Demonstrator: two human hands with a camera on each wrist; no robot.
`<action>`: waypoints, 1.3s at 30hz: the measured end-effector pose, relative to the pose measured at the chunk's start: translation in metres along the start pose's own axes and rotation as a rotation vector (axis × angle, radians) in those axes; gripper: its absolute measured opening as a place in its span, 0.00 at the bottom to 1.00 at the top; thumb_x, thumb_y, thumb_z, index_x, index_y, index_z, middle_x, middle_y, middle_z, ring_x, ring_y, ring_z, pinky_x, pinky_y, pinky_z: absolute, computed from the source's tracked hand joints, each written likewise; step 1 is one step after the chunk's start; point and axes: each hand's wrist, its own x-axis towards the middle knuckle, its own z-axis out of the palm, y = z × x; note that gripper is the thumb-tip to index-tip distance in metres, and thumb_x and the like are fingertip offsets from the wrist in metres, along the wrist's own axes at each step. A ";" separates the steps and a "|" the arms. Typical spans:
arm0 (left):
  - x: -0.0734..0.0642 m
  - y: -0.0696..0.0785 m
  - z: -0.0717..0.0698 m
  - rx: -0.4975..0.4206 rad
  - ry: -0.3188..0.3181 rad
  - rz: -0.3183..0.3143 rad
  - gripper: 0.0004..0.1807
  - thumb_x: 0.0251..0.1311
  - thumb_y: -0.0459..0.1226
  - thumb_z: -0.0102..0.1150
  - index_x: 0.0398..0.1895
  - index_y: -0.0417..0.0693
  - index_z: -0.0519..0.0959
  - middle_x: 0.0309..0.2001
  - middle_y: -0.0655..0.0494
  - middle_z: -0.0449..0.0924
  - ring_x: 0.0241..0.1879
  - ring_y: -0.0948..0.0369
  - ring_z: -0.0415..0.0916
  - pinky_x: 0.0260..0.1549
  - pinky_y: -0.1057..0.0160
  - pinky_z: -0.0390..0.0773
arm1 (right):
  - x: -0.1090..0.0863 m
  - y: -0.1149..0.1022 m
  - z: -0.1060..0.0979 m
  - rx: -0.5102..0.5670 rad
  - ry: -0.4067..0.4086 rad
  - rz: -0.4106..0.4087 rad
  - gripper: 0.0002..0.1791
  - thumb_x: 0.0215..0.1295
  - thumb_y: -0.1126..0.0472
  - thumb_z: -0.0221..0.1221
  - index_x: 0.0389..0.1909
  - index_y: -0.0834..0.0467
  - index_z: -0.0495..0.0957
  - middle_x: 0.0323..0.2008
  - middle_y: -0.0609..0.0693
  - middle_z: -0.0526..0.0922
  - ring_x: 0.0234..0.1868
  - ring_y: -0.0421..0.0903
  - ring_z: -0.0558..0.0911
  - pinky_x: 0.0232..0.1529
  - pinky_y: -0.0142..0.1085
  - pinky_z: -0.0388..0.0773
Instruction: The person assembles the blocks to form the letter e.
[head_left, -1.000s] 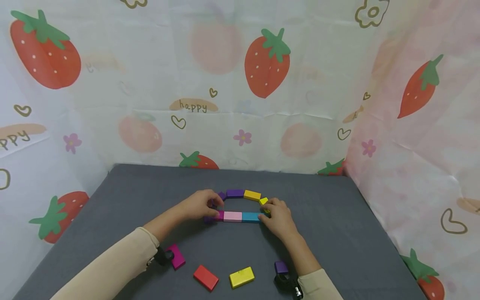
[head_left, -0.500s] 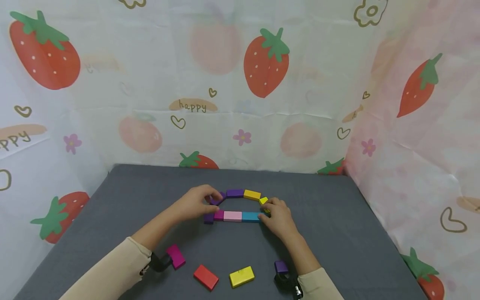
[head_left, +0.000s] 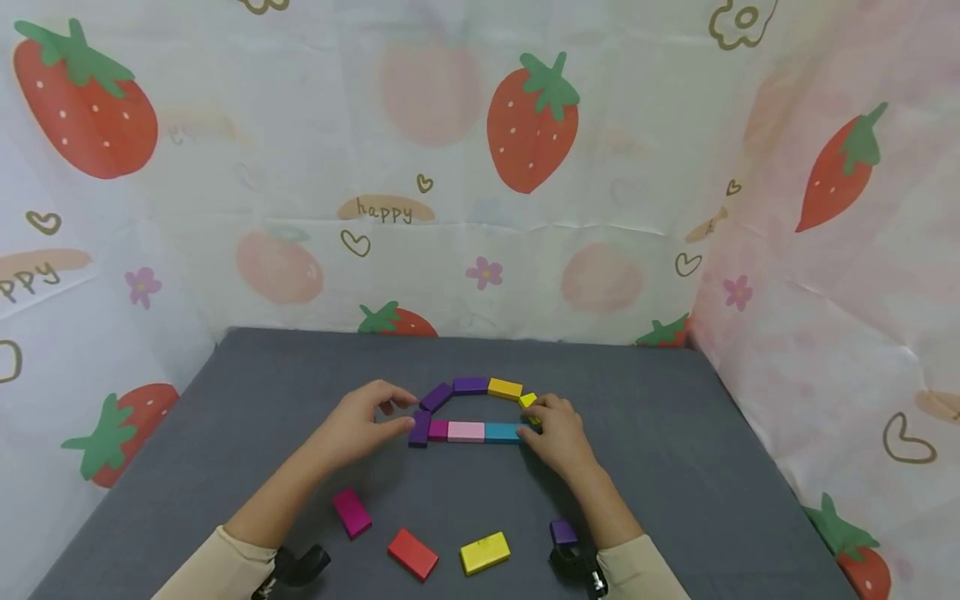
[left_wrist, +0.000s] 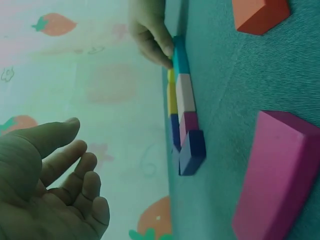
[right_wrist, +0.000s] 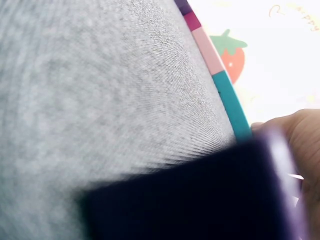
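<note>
A closed ring of coloured wooden blocks lies on the grey cloth. Its near side runs magenta [head_left: 438, 431], pink [head_left: 466, 432] and blue [head_left: 502, 432]; purple blocks [head_left: 437, 397] form the left end, and an orange-yellow block [head_left: 505, 389] and a yellow block [head_left: 528, 401] curve round the right. My left hand [head_left: 363, 423] is just left of the upright-running purple block [head_left: 419, 428], thumb and fingers spread apart, holding nothing. My right hand [head_left: 557, 435] grips the ring's right end, thumb at the blue block's end and fingers by the yellow block, covering what lies between.
Nearer me lie a loose magenta block [head_left: 352, 512], a red block [head_left: 412, 554], a yellow block [head_left: 484, 553] and a purple block [head_left: 562, 532] beside the right wrist camera. A strawberry-printed sheet [head_left: 450, 167] stands behind the cloth-covered table [head_left: 637, 500].
My left hand has let go of the ring's left end and drawn back to the left, uncovering the purple blocks there. My right hand has stayed in place.
</note>
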 end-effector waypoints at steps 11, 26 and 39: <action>-0.038 -0.011 -0.010 -0.006 0.045 -0.053 0.17 0.66 0.45 0.68 0.56 0.56 0.82 0.53 0.56 0.80 0.48 0.56 0.72 0.33 0.64 0.74 | 0.000 -0.001 0.001 0.000 0.001 0.002 0.17 0.65 0.53 0.69 0.51 0.57 0.87 0.55 0.54 0.80 0.57 0.55 0.74 0.58 0.55 0.71; -0.079 -0.036 -0.014 0.032 0.021 -0.128 0.23 0.63 0.47 0.71 0.58 0.50 0.81 0.55 0.51 0.79 0.52 0.52 0.73 0.38 0.61 0.74 | 0.001 -0.002 0.001 0.008 -0.003 0.003 0.17 0.66 0.54 0.69 0.52 0.57 0.86 0.56 0.54 0.80 0.58 0.56 0.74 0.58 0.56 0.70; -0.094 -0.050 -0.005 0.092 -0.097 -0.187 0.36 0.49 0.55 0.79 0.55 0.44 0.77 0.47 0.56 0.76 0.49 0.60 0.73 0.50 0.54 0.76 | 0.001 -0.002 0.001 0.000 -0.013 0.010 0.17 0.66 0.53 0.69 0.52 0.57 0.87 0.56 0.54 0.80 0.58 0.56 0.74 0.59 0.56 0.70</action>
